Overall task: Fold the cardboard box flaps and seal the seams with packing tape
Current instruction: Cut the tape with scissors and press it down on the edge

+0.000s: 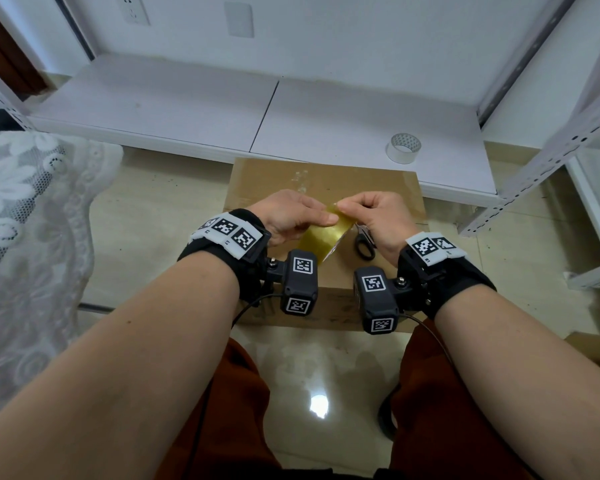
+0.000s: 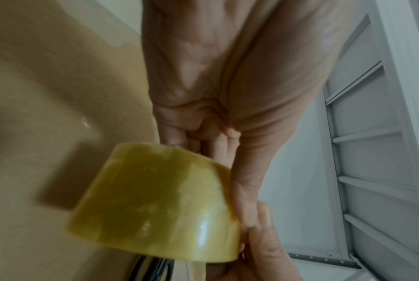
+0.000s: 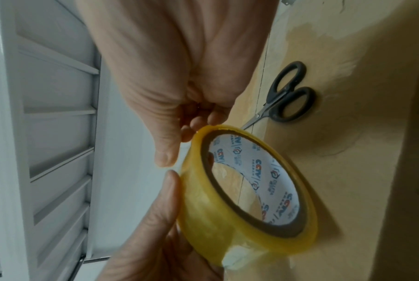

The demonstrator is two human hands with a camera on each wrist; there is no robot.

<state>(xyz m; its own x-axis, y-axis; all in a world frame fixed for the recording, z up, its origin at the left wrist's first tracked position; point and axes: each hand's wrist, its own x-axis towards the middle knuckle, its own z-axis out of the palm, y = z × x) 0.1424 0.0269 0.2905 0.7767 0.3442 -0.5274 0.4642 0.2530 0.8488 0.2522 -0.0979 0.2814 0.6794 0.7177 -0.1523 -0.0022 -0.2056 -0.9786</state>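
Observation:
A brown cardboard box [image 1: 326,178] stands on the floor with its top flaps lying flat. Above it my left hand [image 1: 312,216] grips a roll of yellowish packing tape [image 1: 321,237], thumb along its side. My right hand [image 1: 354,206] pinches the roll's outer layer at its upper rim with thumb and fingertips. The right wrist view shows the tape roll [image 3: 227,218] with its printed core, my right hand [image 3: 179,140] at the rim and my left hand [image 3: 150,237] below. In the left wrist view the tape roll [image 2: 155,205] sits beneath my curled left hand [image 2: 203,136].
Black-handled scissors [image 1: 363,247] lie on the box top under my right hand, also clear as scissors [image 3: 285,95]. A second, pale tape roll [image 1: 403,148] stands on the low white shelf [image 1: 187,109] behind the box. A metal rack [image 1: 551,143] stands to the right, lace fabric [image 1: 25,209] to the left.

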